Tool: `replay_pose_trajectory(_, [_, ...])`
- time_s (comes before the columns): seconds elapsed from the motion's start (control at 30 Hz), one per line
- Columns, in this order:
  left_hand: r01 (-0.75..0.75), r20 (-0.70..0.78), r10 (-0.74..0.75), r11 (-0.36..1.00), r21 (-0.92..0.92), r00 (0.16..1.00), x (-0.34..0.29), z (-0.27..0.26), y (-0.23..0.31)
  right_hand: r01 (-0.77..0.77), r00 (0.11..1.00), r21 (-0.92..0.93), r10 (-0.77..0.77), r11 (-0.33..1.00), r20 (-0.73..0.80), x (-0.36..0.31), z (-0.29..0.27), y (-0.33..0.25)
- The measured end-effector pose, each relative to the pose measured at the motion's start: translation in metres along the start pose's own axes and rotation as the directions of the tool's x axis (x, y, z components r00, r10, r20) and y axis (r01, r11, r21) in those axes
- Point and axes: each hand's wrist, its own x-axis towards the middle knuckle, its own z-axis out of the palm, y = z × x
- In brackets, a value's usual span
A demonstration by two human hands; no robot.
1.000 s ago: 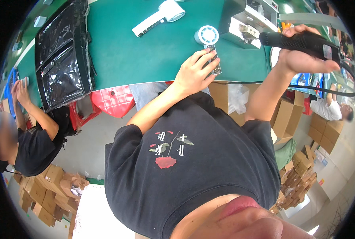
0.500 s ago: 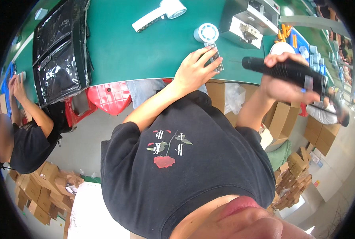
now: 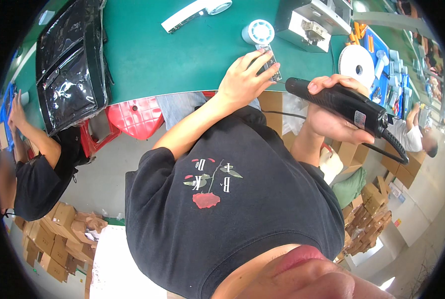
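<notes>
The green table (image 3: 152, 55) is the largest thing, spreading out beyond the left hand (image 3: 240, 82) and to the left of its fingers. Well off to the left of those same fingers lies a bulky black bag (image 3: 70, 70) under glossy clear film. A silver and black machine (image 3: 315, 25) stands beyond both hands, ahead and to the right of the left fingertips.

The right hand (image 3: 332, 122) has its fingers wrapped around a black power driver (image 3: 327, 97), its nose pointing toward the left fingers and its cable trailing behind. Beyond the left fingers and to their left is a white fan (image 3: 182, 17), partly cut off at the top. The smaller blue-and-white fan (image 3: 259, 32) has its round head just past the left fingertips, which lie across its opened handle; the thumb is hidden, so whether they pinch it I cannot tell. A white disc (image 3: 348, 61) lies just beyond the right fingers. Smallest, the driver's thin bit (image 3: 281, 81) is near the handle's end, contact unclear.
</notes>
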Motion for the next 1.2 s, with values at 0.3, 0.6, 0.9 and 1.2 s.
replay_pose_trajectory(0.3, [-0.002, 0.004, 0.002, 1.000, -0.001, 1.000, 0.001, -0.001, 0.001, -0.002, 1.000, -0.036, 0.002, 0.999, 0.008, 0.001, 0.001, 0.002])
replay_pose_trajectory(0.6, [-0.001, 0.010, 0.001, 1.000, 0.008, 1.000, 0.001, -0.002, 0.001, 0.011, 0.999, 0.072, -0.014, 0.997, 0.040, -0.002, -0.003, 0.016])
replay_pose_trajectory(0.9, [0.015, 0.015, -0.015, 1.000, -0.001, 1.000, 0.002, -0.003, 0.001, -0.032, 0.988, 0.013, 0.030, 0.999, 0.149, -0.003, -0.004, 0.010])
replay_pose_trajectory(1.2, [0.011, 0.016, -0.011, 1.000, -0.018, 1.000, 0.005, -0.007, 0.002, 0.011, 0.992, -0.133, -0.027, 0.991, -0.121, 0.153, -0.073, -0.002])
